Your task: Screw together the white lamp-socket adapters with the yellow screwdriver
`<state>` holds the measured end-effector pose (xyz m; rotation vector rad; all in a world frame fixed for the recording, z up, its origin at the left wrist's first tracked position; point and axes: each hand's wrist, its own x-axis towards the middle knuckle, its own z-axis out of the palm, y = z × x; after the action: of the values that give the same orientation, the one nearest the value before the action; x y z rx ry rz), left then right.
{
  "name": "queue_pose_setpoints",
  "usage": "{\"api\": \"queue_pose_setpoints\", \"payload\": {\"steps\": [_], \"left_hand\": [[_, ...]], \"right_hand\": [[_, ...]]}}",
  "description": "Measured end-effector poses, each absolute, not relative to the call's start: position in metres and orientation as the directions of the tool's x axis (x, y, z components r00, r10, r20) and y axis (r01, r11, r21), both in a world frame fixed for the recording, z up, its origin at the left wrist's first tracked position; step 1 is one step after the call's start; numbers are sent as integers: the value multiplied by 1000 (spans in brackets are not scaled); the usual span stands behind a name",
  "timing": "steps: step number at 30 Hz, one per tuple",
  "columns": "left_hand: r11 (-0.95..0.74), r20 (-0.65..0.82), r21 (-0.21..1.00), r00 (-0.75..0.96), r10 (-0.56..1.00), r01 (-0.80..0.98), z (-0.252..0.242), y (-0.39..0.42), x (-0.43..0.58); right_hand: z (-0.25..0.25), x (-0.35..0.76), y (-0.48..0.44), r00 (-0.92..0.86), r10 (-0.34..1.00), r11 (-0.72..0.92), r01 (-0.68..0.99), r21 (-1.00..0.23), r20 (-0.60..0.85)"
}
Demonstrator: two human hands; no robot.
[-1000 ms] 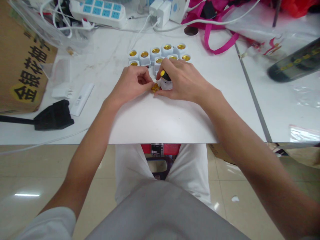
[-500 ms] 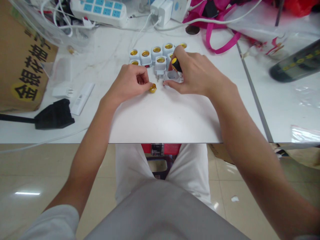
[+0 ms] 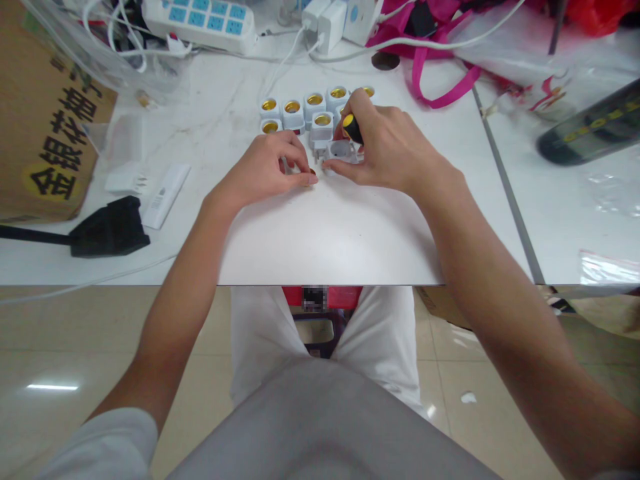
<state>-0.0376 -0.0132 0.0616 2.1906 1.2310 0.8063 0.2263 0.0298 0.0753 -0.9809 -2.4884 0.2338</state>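
Note:
My left hand (image 3: 273,167) is closed in a pinch on a small gold-coloured metal screw shell (image 3: 313,172), most of it hidden behind the fingers. My right hand (image 3: 387,143) is wrapped round a screwdriver (image 3: 353,128) with a yellow and black handle; its shaft is hard to make out. The thumb and fingers of that hand also touch an open white socket housing (image 3: 342,150) on the table. Just behind it stands a white plug-in lamp socket (image 3: 321,131) with a gold lining. Several similar sockets (image 3: 293,115) are grouped behind both hands.
A white power strip (image 3: 200,23) with blue outlets and cables lies at the back. On the left are a cardboard box (image 3: 30,133) and a black tool-like object (image 3: 110,227). A pink bag strap (image 3: 445,93) and a dark bottle (image 3: 590,127) are on the right.
My left hand has shifted slightly right towards the housing, and its fingers now cover most of the gold shell. My right hand still holds the screwdriver in nearly the same place.

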Motion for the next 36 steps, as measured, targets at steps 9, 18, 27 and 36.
{"api": "queue_pose_setpoints", "payload": {"steps": [9,18,27,36], "left_hand": [[-466,230,668,435,871,580,60,-13,-38],[-464,234,662,426,874,588,59,-13,-37],[-476,264,662,415,871,579,57,-13,-36],[-458,247,673,407,879,581,57,-14,-34]], "right_hand": [[72,226,31,-638,671,741,586,-328,377],[69,227,34,-648,680,733,591,-337,344],[81,226,23,-622,667,744,529,-409,410],[71,224,31,-624,589,808,442,-389,514]]}}
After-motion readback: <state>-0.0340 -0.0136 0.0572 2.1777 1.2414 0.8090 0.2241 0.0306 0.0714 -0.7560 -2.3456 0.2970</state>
